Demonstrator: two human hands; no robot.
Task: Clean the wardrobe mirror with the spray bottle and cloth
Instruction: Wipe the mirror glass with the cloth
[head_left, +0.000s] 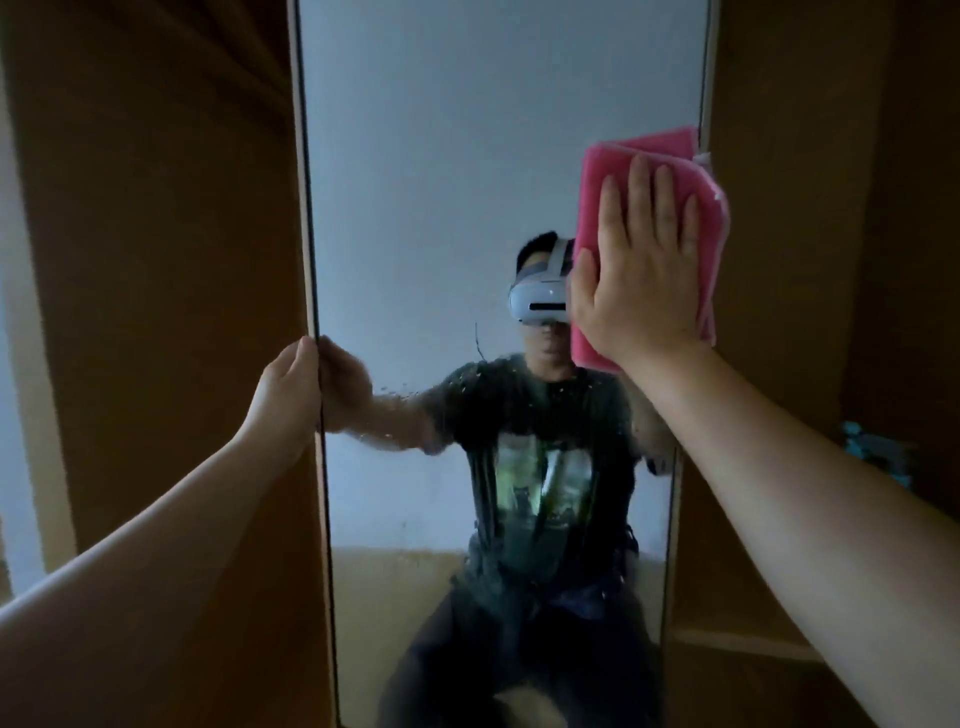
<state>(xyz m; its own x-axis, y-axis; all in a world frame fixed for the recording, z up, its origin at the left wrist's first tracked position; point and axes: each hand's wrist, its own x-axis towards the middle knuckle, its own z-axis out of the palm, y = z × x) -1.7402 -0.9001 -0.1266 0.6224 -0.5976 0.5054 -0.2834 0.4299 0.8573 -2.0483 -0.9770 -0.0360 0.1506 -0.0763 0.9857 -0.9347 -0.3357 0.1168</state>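
Brown wardrobe panels (156, 260) flank a tall mirror (441, 156), which fills the middle of the view and appears to be a hinged or sliding door. The left hand (283, 395) grips the mirror's left edge at mid height with its fingers curled round it, probably to steady the panel against the push of wiping. The right hand (644, 270) lies flat, fingers straight and slightly spread, and presses a folded pink cloth (654, 143) onto the glass at the upper right, close to the right edge. An open palm spreads the pressure over the whole pad. The fold gives a thick, even face for wiping. Spray droplets (467, 379) cling to the glass in a band below and to the left of the cloth, so that area seems not yet wiped. The spray bottle is not in view. To the far right, inside the dim wardrobe, sits a small teal object (878, 457) too blurred to identify. Nothing lies between the cloth and the wet band. The right frame edge limits the stroke on that side.
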